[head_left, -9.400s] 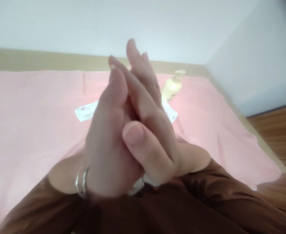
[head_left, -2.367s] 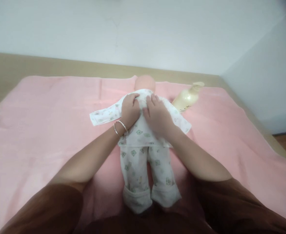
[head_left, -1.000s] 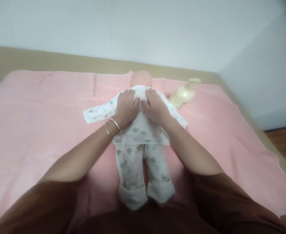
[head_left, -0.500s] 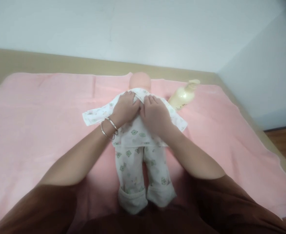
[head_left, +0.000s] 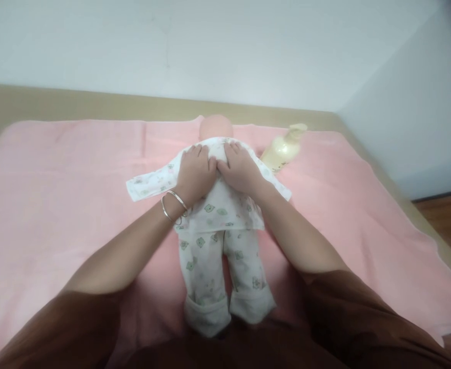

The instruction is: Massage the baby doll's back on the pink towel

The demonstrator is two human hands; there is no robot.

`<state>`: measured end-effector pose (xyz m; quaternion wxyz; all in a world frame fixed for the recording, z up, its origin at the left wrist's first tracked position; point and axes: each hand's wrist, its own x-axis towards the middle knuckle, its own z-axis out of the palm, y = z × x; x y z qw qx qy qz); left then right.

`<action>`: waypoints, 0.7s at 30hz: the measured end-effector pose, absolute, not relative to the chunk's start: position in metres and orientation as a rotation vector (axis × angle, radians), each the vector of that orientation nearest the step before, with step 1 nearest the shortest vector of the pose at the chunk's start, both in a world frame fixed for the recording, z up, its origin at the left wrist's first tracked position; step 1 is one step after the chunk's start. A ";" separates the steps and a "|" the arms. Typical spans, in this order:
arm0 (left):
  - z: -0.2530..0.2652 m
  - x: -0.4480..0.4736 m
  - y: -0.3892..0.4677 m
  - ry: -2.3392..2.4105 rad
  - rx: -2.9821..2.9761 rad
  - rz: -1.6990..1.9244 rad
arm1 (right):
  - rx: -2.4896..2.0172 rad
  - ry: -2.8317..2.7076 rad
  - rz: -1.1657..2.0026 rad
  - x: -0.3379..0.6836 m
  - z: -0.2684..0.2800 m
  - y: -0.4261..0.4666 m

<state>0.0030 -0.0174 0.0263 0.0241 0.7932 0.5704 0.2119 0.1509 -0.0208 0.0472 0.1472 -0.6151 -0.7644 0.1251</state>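
Observation:
A baby doll (head_left: pixel 217 128) lies face down with its head away from me. It wears a white printed top (head_left: pixel 221 207) and matching trousers (head_left: pixel 206 261) with turned-up cuffs. My left hand (head_left: pixel 198 171) rests flat on the left side of the doll's upper back, fingers stretched toward its head. On the right side of the back lies my right hand (head_left: pixel 241 166), its fingers also extended. The two thumbs nearly meet at the middle of the back. Both sleeves of the top spread out sideways.
A pale yellow pump bottle (head_left: pixel 282 151) lies tilted by the doll's right sleeve. Under everything a pink cloth (head_left: pixel 75 179) covers a tan surface (head_left: pixel 95 105). A white wall (head_left: pixel 225 51) rises behind, and wooden flooring (head_left: pixel 446 220) shows at the right.
My hands have flattened and spread outward a little over the doll's back, the thumbs straightening. The cloth gathered between them looks smoother. The whole view has shifted slightly.

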 end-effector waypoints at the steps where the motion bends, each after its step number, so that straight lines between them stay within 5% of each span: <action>1: 0.028 0.003 -0.018 1.759 2.452 0.646 | -1.771 -2.195 0.364 0.151 0.048 -0.022; 11: 0.044 0.014 -0.058 1.583 2.430 0.697 | -1.716 -2.147 0.370 0.158 0.060 -0.023; 21: 0.052 -0.009 -0.016 1.609 2.186 0.603 | -1.763 -2.208 0.032 0.141 0.050 -0.043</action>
